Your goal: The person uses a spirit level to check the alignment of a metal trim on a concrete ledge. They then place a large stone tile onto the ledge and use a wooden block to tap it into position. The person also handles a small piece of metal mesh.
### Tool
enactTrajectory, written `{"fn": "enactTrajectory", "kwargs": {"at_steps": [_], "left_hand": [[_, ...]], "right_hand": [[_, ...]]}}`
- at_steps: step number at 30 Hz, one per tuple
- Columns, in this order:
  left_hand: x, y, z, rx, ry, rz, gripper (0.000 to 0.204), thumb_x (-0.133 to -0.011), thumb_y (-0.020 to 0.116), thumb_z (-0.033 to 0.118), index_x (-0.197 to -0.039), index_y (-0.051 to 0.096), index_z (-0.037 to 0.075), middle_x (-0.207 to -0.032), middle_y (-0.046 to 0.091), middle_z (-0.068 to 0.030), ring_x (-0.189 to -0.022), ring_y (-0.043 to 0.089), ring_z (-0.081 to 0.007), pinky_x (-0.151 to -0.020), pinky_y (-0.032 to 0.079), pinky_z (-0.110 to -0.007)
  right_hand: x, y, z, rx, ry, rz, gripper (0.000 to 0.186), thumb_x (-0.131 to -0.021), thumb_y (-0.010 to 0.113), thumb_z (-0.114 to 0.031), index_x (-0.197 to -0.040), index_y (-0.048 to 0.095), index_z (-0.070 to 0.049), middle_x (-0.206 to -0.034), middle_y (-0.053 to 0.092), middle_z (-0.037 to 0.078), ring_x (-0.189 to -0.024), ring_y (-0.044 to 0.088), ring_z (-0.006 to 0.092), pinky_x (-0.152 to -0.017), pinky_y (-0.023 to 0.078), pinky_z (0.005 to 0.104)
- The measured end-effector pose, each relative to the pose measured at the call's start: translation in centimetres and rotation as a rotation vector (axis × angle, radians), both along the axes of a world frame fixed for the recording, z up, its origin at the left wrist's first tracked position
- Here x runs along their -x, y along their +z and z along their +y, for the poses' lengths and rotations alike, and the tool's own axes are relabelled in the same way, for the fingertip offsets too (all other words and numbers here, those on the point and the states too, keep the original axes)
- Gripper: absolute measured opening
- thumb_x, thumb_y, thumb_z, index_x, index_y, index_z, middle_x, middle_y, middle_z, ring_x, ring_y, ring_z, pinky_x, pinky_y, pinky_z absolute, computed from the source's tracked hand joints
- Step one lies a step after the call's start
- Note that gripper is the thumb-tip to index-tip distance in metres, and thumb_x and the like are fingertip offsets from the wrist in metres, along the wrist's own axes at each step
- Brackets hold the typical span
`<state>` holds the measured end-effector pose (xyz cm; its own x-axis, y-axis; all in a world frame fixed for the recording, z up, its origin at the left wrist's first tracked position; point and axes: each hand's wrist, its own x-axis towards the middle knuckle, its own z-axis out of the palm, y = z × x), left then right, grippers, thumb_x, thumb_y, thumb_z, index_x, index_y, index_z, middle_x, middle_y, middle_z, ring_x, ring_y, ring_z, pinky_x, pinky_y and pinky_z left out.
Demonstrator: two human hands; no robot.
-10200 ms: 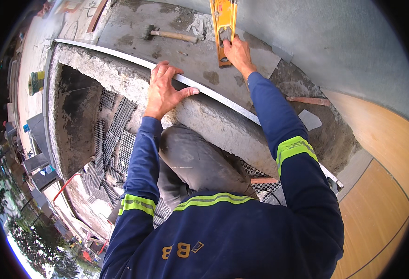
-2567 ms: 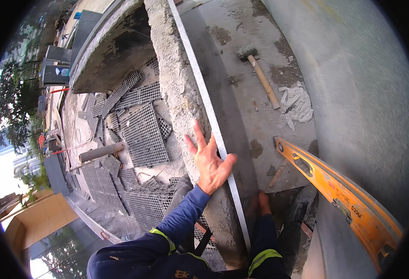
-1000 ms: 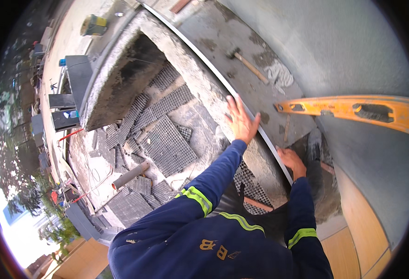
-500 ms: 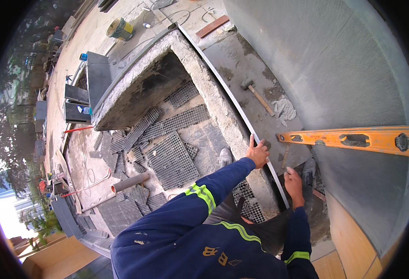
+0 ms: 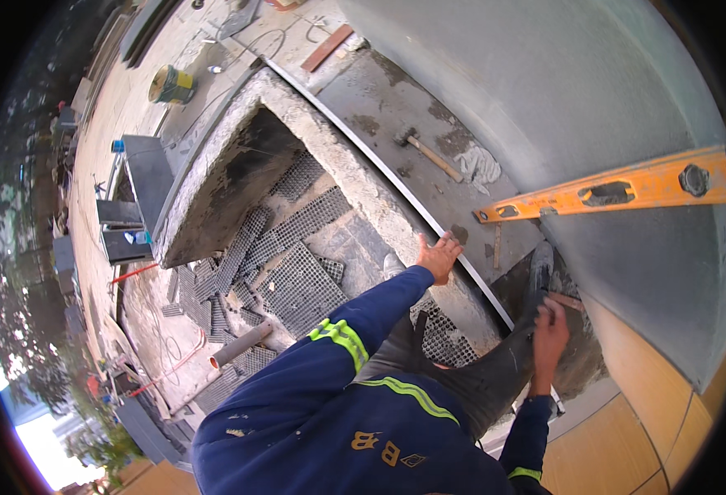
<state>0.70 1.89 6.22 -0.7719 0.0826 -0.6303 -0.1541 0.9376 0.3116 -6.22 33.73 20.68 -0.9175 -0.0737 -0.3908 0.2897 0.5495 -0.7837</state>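
Observation:
My left hand (image 5: pixel 439 257) rests with spread fingers on the top of a rough concrete wall (image 5: pixel 354 173), beside the thin pale-edged slab (image 5: pixel 387 169) along its outer side. Near my bent leg, my right hand (image 5: pixel 550 334) is held low with curled fingers; whether anything is in them is hidden. An orange spirit level (image 5: pixel 536 200) spans from beyond that hand to the large grey curved panel (image 5: pixel 627 272) on the right. A hammer with a wooden handle (image 5: pixel 434 158) lies on the grey ledge, a crumpled pale cloth (image 5: pixel 478 167) beside it.
Inside the walled pit lie black plastic grid panels (image 5: pixel 303 285) and a brown pipe (image 5: pixel 241 345). A bucket (image 5: pixel 171 85), a reddish bar (image 5: pixel 327 48) and grey slabs (image 5: pixel 148 177) are farther off. Wood-coloured boards (image 5: pixel 598 441) border the lower right.
My right hand has moved away from the slab's near end, down beside my leg. My left hand stays on the wall top, and the whole view has shifted and turned slightly.

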Motion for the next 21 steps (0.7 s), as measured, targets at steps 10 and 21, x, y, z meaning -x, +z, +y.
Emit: {"fn": "enactTrajectory", "kwargs": {"at_steps": [10, 21], "left_hand": [[0.5, -1.8, 0.6, 0.012, 0.064, 0.138, 0.072, -0.075, 0.071, 0.007, -0.144, 0.054, 0.021, -0.151, 0.05, 0.0002, -0.155, 0.034, -0.0237, -0.094, 0.049, -0.063], [-0.4, -1.3, -0.1, -0.052, 0.099, 0.034, 0.072, -0.084, 0.074, 0.018, -0.152, 0.051, 0.019, -0.16, 0.043, 0.0, -0.158, 0.026, -0.0247, -0.105, 0.045, -0.072]], "right_hand": [[15.3, -4.5, -5.7, 0.151, -0.023, 0.202, 0.086, -0.092, 0.081, -0.015, -0.16, 0.03, -0.001, -0.155, 0.048, 0.02, -0.134, 0.055, 0.0271, -0.106, 0.052, 0.0404], [19.5, 0.9, -7.4, 0.118, 0.018, 0.095, 0.096, -0.094, 0.079, -0.036, -0.164, 0.023, -0.001, -0.154, 0.053, 0.017, -0.143, 0.047, 0.0284, -0.116, 0.036, 0.0538]]}}
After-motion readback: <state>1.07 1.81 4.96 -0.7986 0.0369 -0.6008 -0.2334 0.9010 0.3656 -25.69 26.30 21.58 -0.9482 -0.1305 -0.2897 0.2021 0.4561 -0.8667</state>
